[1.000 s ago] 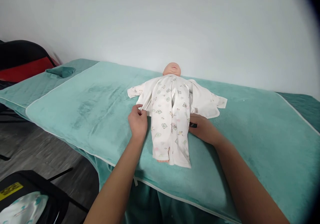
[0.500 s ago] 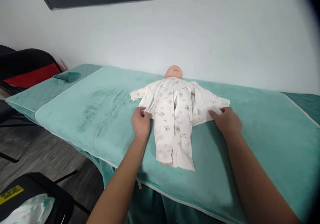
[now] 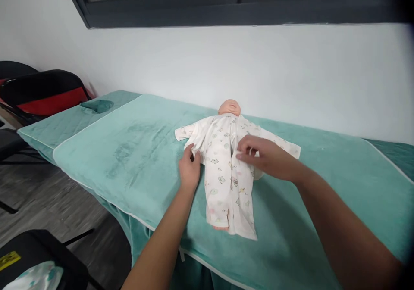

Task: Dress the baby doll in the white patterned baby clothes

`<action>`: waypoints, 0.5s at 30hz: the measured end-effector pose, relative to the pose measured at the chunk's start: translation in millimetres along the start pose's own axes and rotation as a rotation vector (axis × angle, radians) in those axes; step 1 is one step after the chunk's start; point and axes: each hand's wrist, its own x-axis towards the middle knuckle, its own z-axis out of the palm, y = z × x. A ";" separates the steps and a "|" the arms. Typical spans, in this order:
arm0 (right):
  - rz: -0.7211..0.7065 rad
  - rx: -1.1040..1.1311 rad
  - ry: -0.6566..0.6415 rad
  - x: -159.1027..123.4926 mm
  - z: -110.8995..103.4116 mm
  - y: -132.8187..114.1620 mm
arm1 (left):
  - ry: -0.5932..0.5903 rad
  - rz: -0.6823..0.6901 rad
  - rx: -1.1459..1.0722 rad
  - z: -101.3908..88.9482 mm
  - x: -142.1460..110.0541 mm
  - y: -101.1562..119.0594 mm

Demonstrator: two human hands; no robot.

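Note:
A baby doll (image 3: 230, 107) lies on its back, its bald head toward the wall. It is dressed in a white printed baby romper (image 3: 216, 186) with both sleeves spread out. Part of the doll's foot shows at one leg opening. At the romper's left edge, my left hand (image 3: 189, 169) has thumb and fingers closed on the cloth. My right hand (image 3: 263, 154) is over the right side of the chest, fingertips pinching cloth near the middle opening. That hand hides much of the romper's right side.
A green padded cover (image 3: 106, 160) lies over the bed against a white wall (image 3: 194, 66). Above is a dark-framed window (image 3: 181, 12). Black and red chairs (image 3: 48, 96) stand at the left, and a black chair (image 3: 39, 251) holds printed cloth (image 3: 39, 277) at lower left.
My right hand has moved left from the romper's outer right flap to the middle of the chest, and the flap has come inward. My left hand stays at the left edge. The view has tilted up.

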 end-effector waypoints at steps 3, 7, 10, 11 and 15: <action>0.031 -0.044 -0.163 10.7 -8.5 -7.1 | -0.084 -0.001 -0.005 1.5 0.8 0.5; 0.002 0.071 0.341 54.7 -7.9 2.2 | -0.205 0.019 -0.091 3.2 1.5 3.0; -0.030 0.068 0.545 90.3 12.0 11.4 | -0.215 0.033 -0.194 1.9 1.2 2.4; -0.036 0.047 0.574 98.2 20.7 14.8 | -0.205 0.019 -0.237 1.5 1.5 0.8; -0.093 -0.067 0.522 106.8 47.0 27.2 | -0.146 -0.095 -0.502 4.8 12.4 -10.0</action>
